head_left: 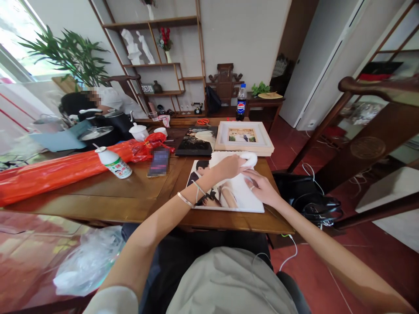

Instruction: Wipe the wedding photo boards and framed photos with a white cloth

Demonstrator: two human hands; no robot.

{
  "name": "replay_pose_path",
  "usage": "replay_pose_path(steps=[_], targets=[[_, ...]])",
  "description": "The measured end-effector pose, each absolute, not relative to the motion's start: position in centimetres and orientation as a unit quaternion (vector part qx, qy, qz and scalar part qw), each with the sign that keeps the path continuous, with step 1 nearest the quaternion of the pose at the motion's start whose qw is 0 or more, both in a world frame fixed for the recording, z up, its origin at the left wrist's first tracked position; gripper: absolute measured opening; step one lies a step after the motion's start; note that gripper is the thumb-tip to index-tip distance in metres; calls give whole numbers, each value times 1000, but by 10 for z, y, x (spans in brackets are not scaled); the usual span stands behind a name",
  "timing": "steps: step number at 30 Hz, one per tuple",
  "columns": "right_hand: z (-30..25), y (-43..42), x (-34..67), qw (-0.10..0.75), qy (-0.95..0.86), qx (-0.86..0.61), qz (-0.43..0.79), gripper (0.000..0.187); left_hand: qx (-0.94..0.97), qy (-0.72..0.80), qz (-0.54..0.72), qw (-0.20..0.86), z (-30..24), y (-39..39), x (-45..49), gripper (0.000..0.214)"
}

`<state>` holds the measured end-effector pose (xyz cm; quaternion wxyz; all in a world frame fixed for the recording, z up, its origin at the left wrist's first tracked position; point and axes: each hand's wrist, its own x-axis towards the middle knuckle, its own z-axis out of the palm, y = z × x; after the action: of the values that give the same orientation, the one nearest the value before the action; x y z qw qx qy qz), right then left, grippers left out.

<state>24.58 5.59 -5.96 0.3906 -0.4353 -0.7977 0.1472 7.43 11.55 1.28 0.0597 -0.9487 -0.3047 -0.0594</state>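
Observation:
A large photo print (229, 196) of a couple lies flat on the wooden table (137, 196) in front of me. My left hand (229, 167) is closed on a white cloth (249, 158) and presses it on the print's far edge. My right hand (262, 186) lies flat on the print beside it, fingers stretched out, a ring on one finger. Bracelets sit on my left wrist.
Beyond the print stand a white framed picture (244, 137) and a dark photo album (196, 141). A white bottle (114, 162), a phone (159, 162) and a long orange plastic bag (59, 170) lie to the left. A black bag (304, 196) sits at right; another person sits far left.

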Motion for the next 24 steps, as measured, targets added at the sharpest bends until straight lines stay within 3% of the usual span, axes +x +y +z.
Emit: replay_pose_path(steps=[6, 11, 15, 24], targets=[[-61, 57, 244, 402, -791, -433, 157, 34, -937, -338, -69, 52, 4, 107, 9, 25], [-60, 57, 244, 404, -788, -436, 161, 34, -918, -382, -96, 45, 0, 106, -43, 37], [-60, 57, 244, 407, -786, -436, 162, 34, -917, -385, -102, 35, 0, 95, -53, 27], [-61, 58, 244, 401, -786, -442, 163, 35, -965, -259, -49, -11, 4, -20, -45, 16]])
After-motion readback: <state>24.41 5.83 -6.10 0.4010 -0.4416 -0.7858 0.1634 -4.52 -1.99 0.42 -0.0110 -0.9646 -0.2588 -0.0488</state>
